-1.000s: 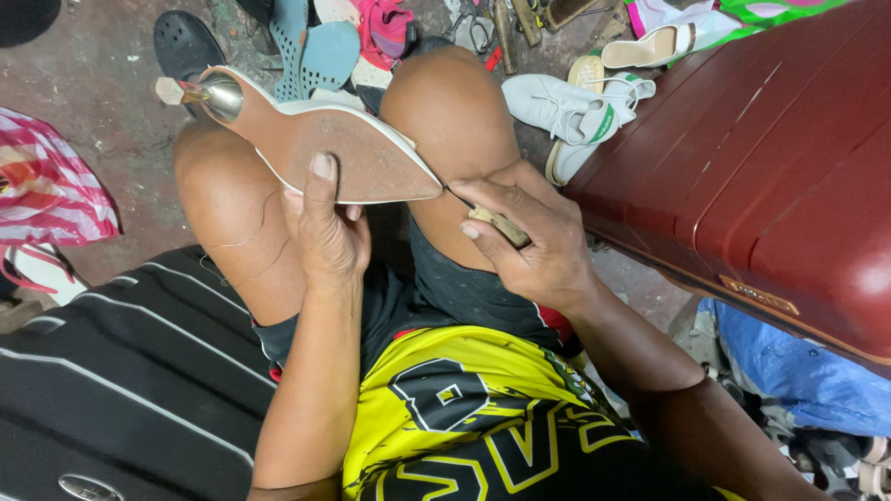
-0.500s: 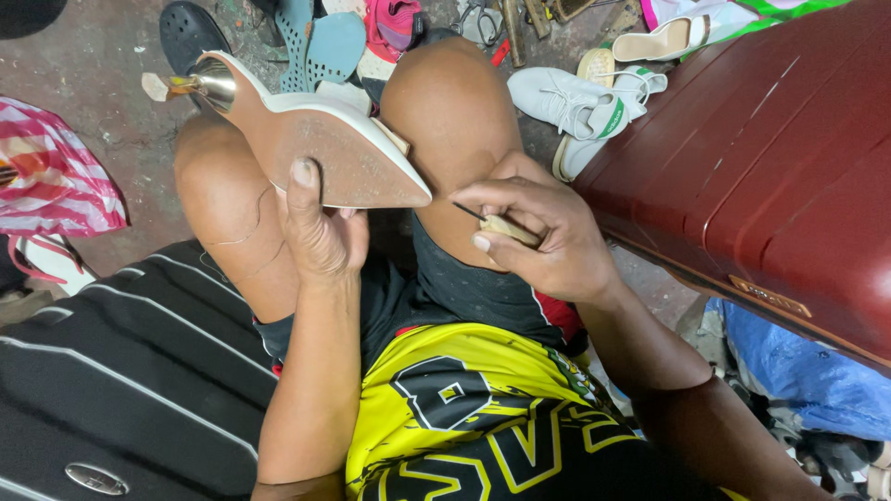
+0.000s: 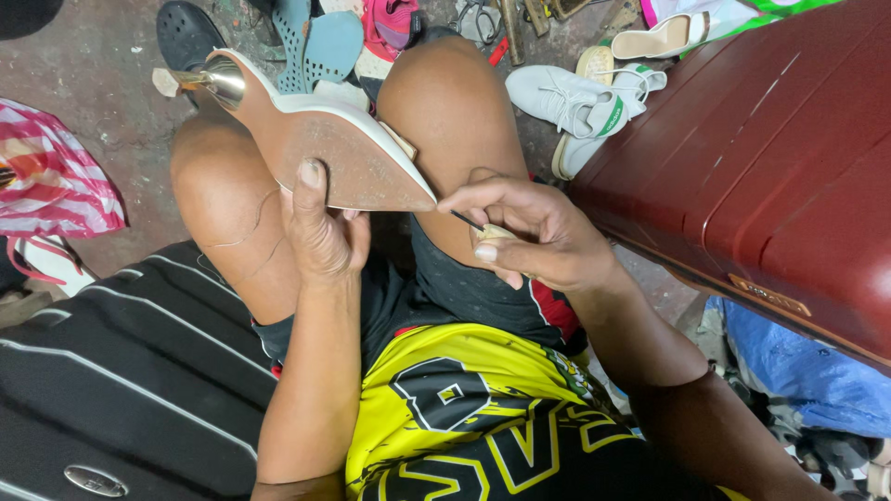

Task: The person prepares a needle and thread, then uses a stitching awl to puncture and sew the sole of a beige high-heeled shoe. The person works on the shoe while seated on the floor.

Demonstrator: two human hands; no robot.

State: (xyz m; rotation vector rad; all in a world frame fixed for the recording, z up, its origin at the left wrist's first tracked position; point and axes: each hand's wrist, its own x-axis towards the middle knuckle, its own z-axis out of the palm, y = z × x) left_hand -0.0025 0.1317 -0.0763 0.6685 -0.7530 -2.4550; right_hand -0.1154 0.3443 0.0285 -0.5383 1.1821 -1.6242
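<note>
- My left hand (image 3: pixel 320 237) grips the high-heeled shoe (image 3: pixel 325 139) sole-up across my knees, thumb pressed flat on the tan sole, the other fingers curled out of sight underneath.
- Compared with a moment ago, the shoe sits steeper and nearer to me: its pointed toe now reaches right toward my right hand, and the metallic heel tip points to the far left.
- My right hand (image 3: pixel 524 237) is pinched shut on a small pale-handled tool (image 3: pixel 487 229); its thin dark tip has come up until it almost meets the toe point, where before it hung lower, away from the sole.
- I judge this means work at the edge of the toe is about to start, not yet begun.
- Hard to tell: what the tool really is, since my fingers cover most of it, and whether its tip touches the shoe.
- The shoe's upper is hidden beneath the sole.
- On the right, a dark red suitcase (image 3: pixel 770 167) is cut off by the frame; white sneakers (image 3: pixel 575 102) lie on the floor beyond my knee.
</note>
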